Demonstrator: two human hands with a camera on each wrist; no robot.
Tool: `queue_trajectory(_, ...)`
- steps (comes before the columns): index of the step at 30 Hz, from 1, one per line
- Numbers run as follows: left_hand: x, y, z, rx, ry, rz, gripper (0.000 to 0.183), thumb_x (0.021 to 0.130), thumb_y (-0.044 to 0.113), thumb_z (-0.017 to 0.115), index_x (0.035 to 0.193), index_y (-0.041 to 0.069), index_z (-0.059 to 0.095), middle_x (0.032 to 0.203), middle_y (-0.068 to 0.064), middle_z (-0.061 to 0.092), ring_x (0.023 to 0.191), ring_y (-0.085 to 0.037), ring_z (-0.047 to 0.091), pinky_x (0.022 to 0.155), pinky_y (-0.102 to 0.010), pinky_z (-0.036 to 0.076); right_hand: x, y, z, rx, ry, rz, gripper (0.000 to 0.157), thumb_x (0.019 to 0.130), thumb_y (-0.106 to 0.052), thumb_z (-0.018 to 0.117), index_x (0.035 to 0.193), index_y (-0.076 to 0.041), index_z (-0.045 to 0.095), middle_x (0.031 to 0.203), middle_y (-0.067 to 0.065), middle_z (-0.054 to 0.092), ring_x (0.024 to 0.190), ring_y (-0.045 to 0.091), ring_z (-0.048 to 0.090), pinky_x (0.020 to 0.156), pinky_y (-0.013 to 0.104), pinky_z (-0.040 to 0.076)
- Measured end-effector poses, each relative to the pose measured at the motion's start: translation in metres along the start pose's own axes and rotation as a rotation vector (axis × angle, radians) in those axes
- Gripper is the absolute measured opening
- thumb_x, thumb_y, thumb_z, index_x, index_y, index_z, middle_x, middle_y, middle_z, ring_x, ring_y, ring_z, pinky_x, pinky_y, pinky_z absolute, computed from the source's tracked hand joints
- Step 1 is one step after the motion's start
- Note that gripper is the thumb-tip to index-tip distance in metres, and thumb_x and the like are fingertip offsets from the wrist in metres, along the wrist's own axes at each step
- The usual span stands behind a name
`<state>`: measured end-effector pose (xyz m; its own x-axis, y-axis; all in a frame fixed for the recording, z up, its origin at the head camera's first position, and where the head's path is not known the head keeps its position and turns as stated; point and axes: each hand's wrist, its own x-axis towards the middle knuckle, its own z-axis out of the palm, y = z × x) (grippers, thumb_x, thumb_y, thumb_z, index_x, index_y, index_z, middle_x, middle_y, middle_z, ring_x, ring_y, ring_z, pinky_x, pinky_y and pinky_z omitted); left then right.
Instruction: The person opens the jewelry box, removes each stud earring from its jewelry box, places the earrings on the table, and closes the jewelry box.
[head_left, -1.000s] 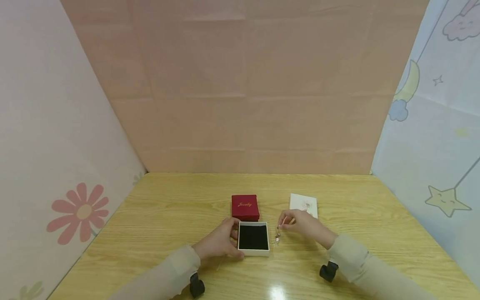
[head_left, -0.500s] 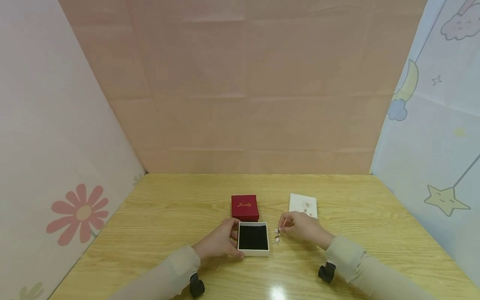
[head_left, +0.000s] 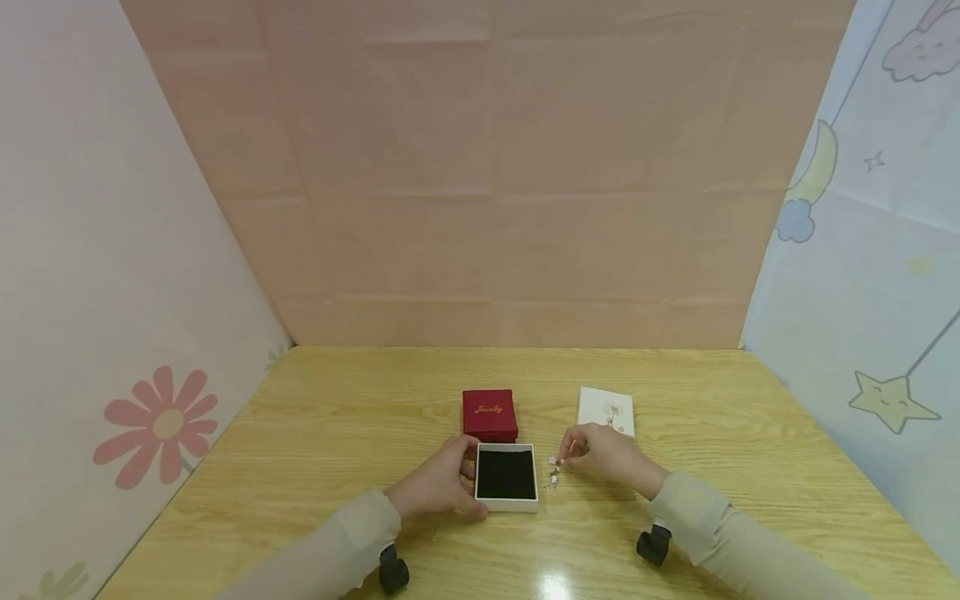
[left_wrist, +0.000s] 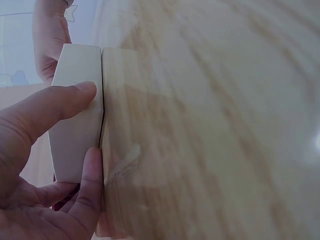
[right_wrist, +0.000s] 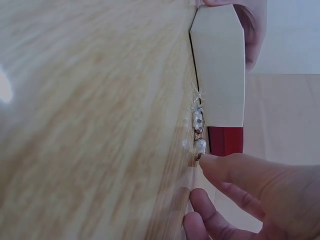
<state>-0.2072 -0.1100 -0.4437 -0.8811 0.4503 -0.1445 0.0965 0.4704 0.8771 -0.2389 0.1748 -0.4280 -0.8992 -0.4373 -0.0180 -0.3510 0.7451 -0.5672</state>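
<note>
My left hand (head_left: 442,482) grips the left side of an open white box (head_left: 507,506) lined with black. In the left wrist view its thumb lies along the box's white wall (left_wrist: 75,132), with the fingers curled at the near corner. Just right of the box, on the table, is a small piece of jewelry (head_left: 554,479) with white flower-like parts and thin silvery ends. My right hand (head_left: 600,450) pinches its far end between thumb and fingers. The right wrist view has the thumb tip against the jewelry (right_wrist: 198,121); the index fingertip is hidden.
Behind the open box stands a red box (head_left: 490,414) marked "Jewelry", touching or nearly touching it. A white lid with a flower print (head_left: 604,406) lies behind my right hand. The wooden table (head_left: 360,392) ends at a pink backdrop (head_left: 480,208), with patterned side walls.
My right hand has come slightly lower and nearer me. The jewelry hung from its fingers before and now lies more gathered on the table. My left hand and the box stay put.
</note>
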Motion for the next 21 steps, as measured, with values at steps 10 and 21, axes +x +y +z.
queue_trajectory(10,-0.0008,0.0015,0.0000,-0.004,0.001,0.011,0.083,0.060,0.011,0.087,0.126,0.004,0.037,0.108,-0.006,0.047,0.089,-0.021,0.053,0.076,-0.031,0.052,-0.0013,-0.0005,0.0030,-0.032,0.018,0.013,0.014,0.077,-0.012,0.073,0.075,-0.020,0.061,0.065,-0.007,0.055,0.060,0.011,0.047,0.053,0.029,0.037)
queue_trajectory(21,-0.0007,0.0041,0.0005,0.003,0.000,0.005,0.081,0.059,0.011,0.087,0.124,0.005,0.040,0.108,-0.005,0.047,0.089,-0.020,0.053,0.076,-0.031,0.051,-0.0019,0.0005,0.0020,0.005,0.010,0.012,0.014,0.076,-0.011,0.073,0.077,-0.019,0.062,0.065,-0.005,0.056,0.060,0.011,0.049,0.053,0.029,0.039)
